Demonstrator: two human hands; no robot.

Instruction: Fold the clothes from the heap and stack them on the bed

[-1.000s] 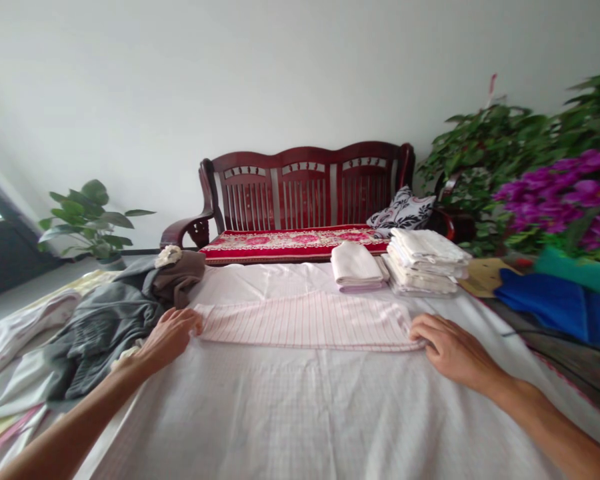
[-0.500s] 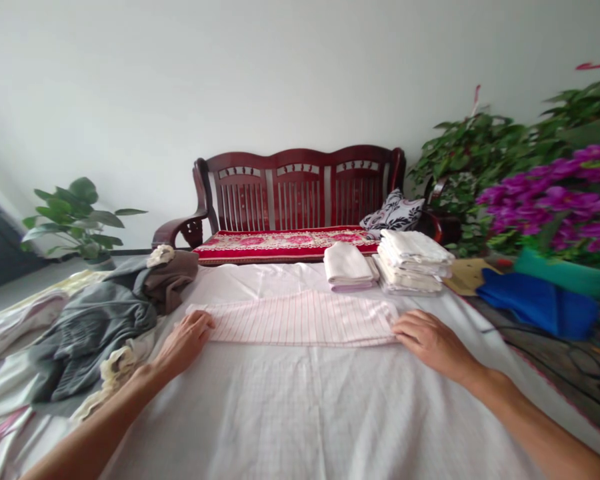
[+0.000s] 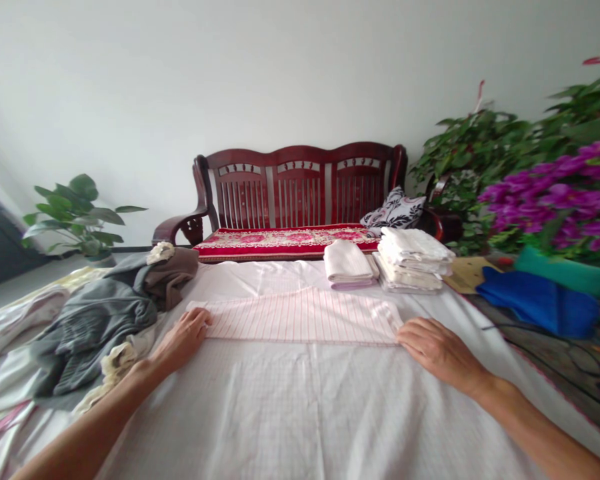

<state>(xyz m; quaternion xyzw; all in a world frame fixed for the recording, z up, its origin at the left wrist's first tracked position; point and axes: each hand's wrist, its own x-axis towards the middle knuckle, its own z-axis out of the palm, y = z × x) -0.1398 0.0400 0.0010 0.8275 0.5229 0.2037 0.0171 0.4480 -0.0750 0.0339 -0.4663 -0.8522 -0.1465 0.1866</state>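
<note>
A white garment with thin pink stripes lies folded into a long, flat strip across the white sheet. Its upper edge rises to a low peak in the middle. My left hand is closed on the strip's left end, with the fingertips at the lower corner. At the opposite end, my right hand pinches the lower right corner between thumb and fingers. Just beyond the strip sit a small folded white stack and a taller pile of folded white clothes.
Loose clothes, among them a dark grey garment and a brown one, are heaped at left. A wooden bench stands behind the sheet. Purple flowers and a blue cloth are at right, beyond the sheet's edge.
My right hand has shifted slightly right along the garment's end, and my left hand slightly left. The strip looks a little more stretched; the stacks stay put.
</note>
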